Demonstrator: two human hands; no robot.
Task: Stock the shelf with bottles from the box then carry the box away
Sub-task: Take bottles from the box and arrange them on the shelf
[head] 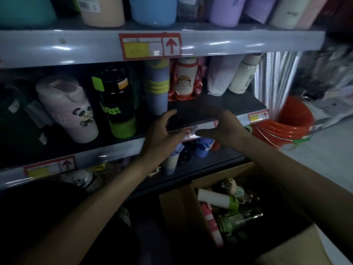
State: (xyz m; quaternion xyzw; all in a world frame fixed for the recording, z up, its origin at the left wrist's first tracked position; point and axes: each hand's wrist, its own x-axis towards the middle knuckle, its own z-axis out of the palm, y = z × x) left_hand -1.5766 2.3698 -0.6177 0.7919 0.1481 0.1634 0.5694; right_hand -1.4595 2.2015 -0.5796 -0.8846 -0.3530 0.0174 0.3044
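The middle shelf (210, 109) holds a pink panda bottle (70, 109), a black and green bottle (118, 104), a blue bottle with yellow bands (156, 87) and a white cartoon bottle (186, 77). My left hand (162, 132) hovers at the shelf's front edge, just below the blue bottle, fingers apart and holding nothing. Beside it, my right hand (223, 127) is over the bare part of the shelf, fingers spread and empty. Below right stands the open cardboard box (177, 209) with several bottles lying inside, among them a white one with a green cap (215, 200).
The top shelf (76, 46) carries pastel tumblers. A lower shelf (210, 161) holds small blue cups. A stack of red-orange buckets (292, 119) stands on the floor to the right. White bottles (242, 77) lean at the middle shelf's right end.
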